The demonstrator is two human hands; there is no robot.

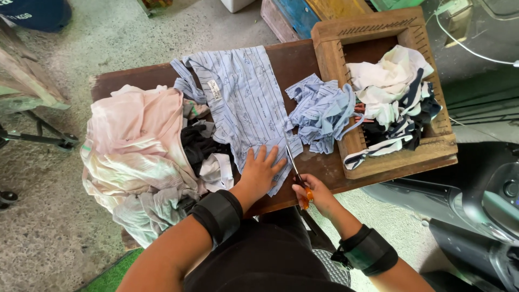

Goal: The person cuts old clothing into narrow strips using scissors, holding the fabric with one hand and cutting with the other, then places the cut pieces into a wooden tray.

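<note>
A light blue striped cloth (238,92) lies spread on the dark brown table (292,62). My left hand (260,172) presses flat on its near edge, fingers apart. My right hand (315,193) grips orange-handled scissors (296,172), whose blades point away from me along the cloth's right edge. Several cut blue striped strips (320,111) lie heaped just beyond the blades. Both wrists wear black bands.
A pile of pale pink, grey and black clothes (138,157) covers the table's left. A wooden crate (373,32) at the right holds white and striped scraps. A scooter (476,200) stands close on the right. Bare concrete floor (108,38) surrounds the table.
</note>
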